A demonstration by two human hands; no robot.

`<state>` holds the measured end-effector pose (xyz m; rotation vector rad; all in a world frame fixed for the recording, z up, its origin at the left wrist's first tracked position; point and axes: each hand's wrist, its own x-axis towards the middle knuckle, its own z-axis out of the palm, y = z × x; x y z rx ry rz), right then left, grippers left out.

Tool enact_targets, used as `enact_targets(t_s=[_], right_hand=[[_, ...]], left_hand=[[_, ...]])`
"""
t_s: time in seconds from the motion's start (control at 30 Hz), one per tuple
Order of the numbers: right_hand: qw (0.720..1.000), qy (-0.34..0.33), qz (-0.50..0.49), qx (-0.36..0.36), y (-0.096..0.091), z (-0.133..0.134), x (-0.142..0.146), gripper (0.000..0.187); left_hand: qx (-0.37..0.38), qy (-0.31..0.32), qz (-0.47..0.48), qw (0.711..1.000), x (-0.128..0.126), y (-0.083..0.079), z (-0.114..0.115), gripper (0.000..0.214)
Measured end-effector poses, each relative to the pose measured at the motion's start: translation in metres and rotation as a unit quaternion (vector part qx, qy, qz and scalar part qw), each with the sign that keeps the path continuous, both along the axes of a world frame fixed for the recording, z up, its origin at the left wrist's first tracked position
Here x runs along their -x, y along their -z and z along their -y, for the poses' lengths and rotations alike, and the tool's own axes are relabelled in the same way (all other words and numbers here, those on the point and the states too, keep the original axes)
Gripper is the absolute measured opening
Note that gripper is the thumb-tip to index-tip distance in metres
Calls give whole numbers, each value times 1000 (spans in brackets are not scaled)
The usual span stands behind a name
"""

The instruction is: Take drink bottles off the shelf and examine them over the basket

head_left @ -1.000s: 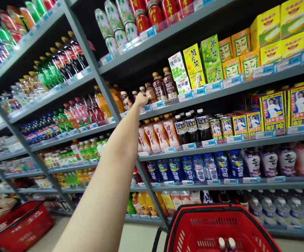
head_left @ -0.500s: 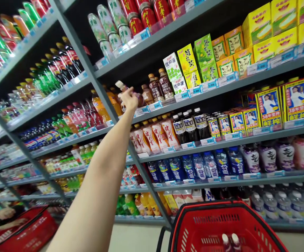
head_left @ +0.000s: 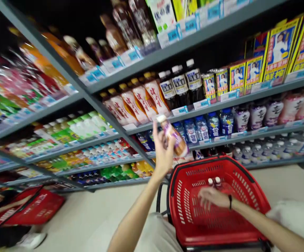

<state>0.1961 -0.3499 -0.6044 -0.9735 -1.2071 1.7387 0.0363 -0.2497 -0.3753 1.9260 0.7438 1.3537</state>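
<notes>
While the left hand (head_left: 163, 154) is lifted up in front of the shelves, its fingers are wrapped around a small plastic bottle of brown drink with a purple and white label and a pale cap (head_left: 173, 137). The bottle tilts, with its cap toward 11 o'clock. It is in the air, just above the far rim of the red plastic shopping basket (head_left: 248, 182).

At 4 o'clock from that hand, the right hand (head_left: 212, 198) is low inside the basket, blurry, with its fingers spread a little and holding nothing I can see. A dark band sits on its wrist. Just past it, at 12 o'clock, two small white bottle caps (head_left: 213, 181) poke up inside the basket.

Behind it all stand grey metal shelves (head_left: 167, 59) full of drinks. Far off at 9 o'clock, another red basket (head_left: 33, 210) lies on the pale floor.
</notes>
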Motion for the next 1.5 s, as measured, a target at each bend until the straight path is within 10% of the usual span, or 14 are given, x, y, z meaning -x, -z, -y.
enact_targets(t_s=[0.13, 0.3, 0.77, 1.1, 1.3, 1.5], right_hand=[[984, 97, -129, 72, 12, -2, -14, 72], [972, 129, -195, 37, -5, 4, -16, 50], [976, 105, -189, 5, -7, 16, -4, 45], [967, 149, -205, 39, -12, 19, -5, 47], [961, 43, -261, 86, -11, 23, -7, 55], [978, 100, -180, 10, -13, 24, -4, 42]], left_hand=[[184, 81, 31, 979, -15, 127, 17, 91], [283, 56, 38, 957, -12, 185, 23, 83], [295, 131, 47, 945, 8, 168, 42, 45], [336, 131, 81, 929, -1, 164, 30, 46], [380, 128, 169, 900, 2, 163, 26, 55], [396, 129, 189, 889, 7, 164, 24, 46]])
